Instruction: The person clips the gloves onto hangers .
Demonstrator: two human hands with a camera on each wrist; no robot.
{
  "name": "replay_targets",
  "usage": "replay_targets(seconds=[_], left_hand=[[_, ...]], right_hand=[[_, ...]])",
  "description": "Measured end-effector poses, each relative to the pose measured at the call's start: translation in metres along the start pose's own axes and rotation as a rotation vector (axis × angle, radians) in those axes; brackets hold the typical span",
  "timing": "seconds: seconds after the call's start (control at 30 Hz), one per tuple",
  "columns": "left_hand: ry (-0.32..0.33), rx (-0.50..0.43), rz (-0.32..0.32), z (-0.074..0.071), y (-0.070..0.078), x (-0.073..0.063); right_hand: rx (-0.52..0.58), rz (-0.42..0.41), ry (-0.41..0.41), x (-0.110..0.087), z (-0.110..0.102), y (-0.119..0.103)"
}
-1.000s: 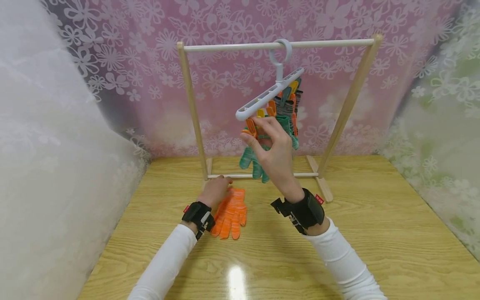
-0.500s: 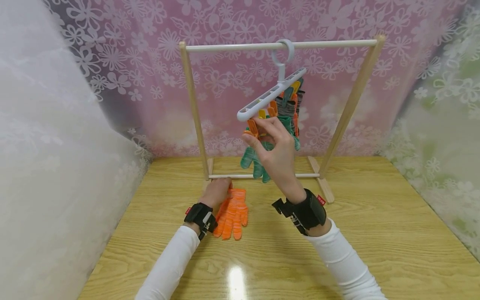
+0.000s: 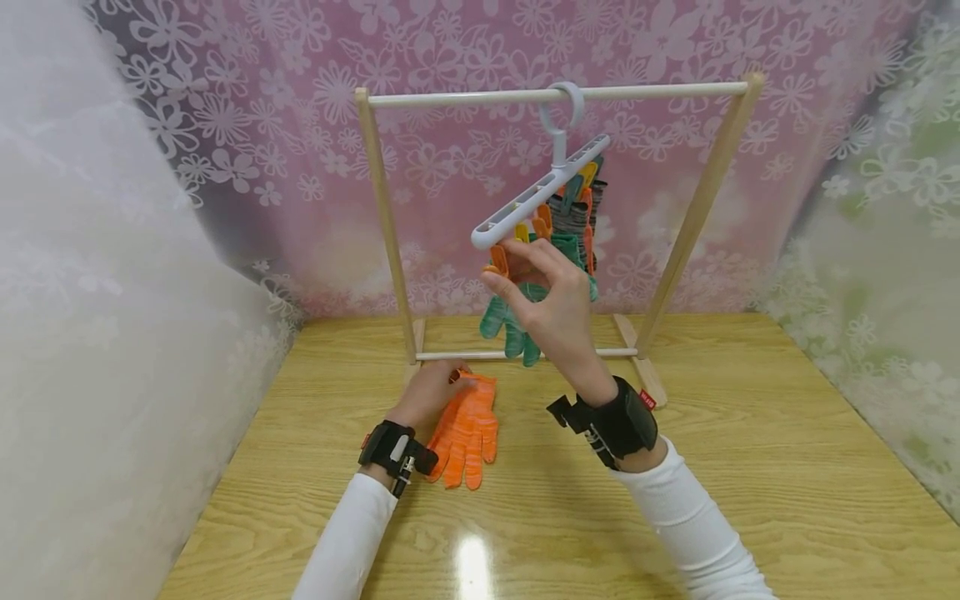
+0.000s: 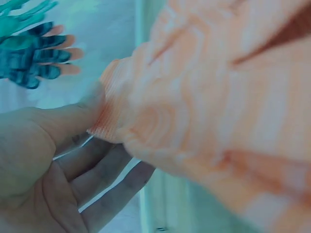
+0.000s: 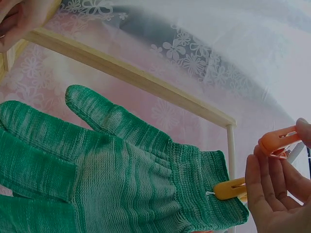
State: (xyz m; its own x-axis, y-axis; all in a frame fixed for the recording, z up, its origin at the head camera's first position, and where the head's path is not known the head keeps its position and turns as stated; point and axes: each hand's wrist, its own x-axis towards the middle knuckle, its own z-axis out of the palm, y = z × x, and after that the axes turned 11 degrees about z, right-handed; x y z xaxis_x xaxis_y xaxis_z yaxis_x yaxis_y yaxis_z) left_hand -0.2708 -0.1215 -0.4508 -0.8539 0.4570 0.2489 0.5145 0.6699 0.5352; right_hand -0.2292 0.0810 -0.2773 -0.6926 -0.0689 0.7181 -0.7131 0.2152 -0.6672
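My left hand (image 3: 431, 393) pinches the cuff of an orange striped glove (image 3: 472, 433) at the table; in the left wrist view, thumb and fingers (image 4: 73, 121) meet on its ribbed edge. Up at the near end of a pale grey hanger (image 3: 525, 204), my right hand (image 3: 561, 312) grips an orange clothespin (image 3: 499, 261) between thumb and fingers. Beside it, a yellow clothespin (image 5: 228, 189) holds the cuff of a green glove (image 5: 126, 170). Further along the hanger, a grey-black glove (image 3: 574, 218) and something orange hang from more clothespins.
The hanger hooks over the white top bar (image 3: 465, 98) of a wooden rack with side posts (image 3: 693, 217) and a low crossbar (image 3: 615, 352). The rack stands on a wood-grain table (image 3: 750, 467). Floral curtains (image 3: 285, 75) enclose the back and sides.
My left hand has turned and drawn slightly toward me, now pinching the orange glove's cuff, and the glove has shifted a little. The right hand stays at the orange clothespin.
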Motion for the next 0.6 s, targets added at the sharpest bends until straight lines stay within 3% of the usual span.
replay_targets(seconds=[0.37,0.6], left_hand=[[-0.004,-0.069,0.053,-0.020,0.014,-0.006],[0.002,-0.177,0.181,-0.033,0.027,-0.008]], right_hand=[[0.020,0.045,-0.032,0.001,-0.001,0.001],[0.010,0.047,-0.033,0.001,0.000,0.002]])
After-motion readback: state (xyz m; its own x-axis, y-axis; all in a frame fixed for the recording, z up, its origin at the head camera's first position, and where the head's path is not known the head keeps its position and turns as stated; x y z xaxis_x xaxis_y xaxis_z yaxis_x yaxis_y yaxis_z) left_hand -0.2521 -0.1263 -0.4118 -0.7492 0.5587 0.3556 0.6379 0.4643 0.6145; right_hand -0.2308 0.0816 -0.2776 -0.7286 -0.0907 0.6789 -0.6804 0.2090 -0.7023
